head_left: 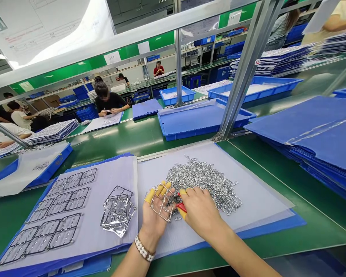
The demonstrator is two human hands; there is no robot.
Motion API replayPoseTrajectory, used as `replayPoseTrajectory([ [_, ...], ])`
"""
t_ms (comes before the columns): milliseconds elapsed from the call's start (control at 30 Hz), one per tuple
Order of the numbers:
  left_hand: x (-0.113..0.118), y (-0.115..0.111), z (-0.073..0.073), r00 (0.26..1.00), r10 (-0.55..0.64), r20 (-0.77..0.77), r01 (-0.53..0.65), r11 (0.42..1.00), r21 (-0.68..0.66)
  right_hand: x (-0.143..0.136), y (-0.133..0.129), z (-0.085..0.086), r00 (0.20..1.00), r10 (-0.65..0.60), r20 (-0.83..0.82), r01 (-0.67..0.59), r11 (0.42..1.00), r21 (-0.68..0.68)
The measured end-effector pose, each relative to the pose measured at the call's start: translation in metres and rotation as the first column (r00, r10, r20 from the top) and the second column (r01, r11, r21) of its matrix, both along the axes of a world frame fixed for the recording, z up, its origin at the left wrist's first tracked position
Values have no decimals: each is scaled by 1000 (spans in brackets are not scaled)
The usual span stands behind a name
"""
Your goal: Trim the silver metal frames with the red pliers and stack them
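Note:
My left hand [153,217], palm up with yellow covers on its fingertips, holds a small silver sprue frame [161,207] with thin cross bars. My right hand [202,211], also with yellow fingertip covers, is closed around red-handled nippers [181,207]; their jaws are mostly hidden at the right side of the frame. Just behind both hands, a heap of small shiny silver parts [202,179] is spread on a white sheet [255,196]. Left of my left hand lies a loose pile of similar silver frames [118,211]. Rows of dark-looking frames [53,234] lie farther left.
A metal post [245,69] rises from the green bench [314,169] beyond the heap. Blue trays [193,121] stand behind it. A stack of blue sheets [311,130] is at the right, and a blue tray [57,161] at the left. Across the bench a person [109,100] works.

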State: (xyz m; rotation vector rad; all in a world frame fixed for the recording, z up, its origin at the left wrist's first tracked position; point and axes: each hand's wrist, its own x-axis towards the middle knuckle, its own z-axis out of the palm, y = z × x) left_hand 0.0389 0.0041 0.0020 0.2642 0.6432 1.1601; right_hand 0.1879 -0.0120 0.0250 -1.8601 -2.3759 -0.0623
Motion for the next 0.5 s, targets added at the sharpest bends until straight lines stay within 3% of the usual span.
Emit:
replayPoseTrajectory([
  [500,-1,0,-3,995,55,-80,-56,998,-2,-9,2,5,999,9,34,-7,999,-41],
])
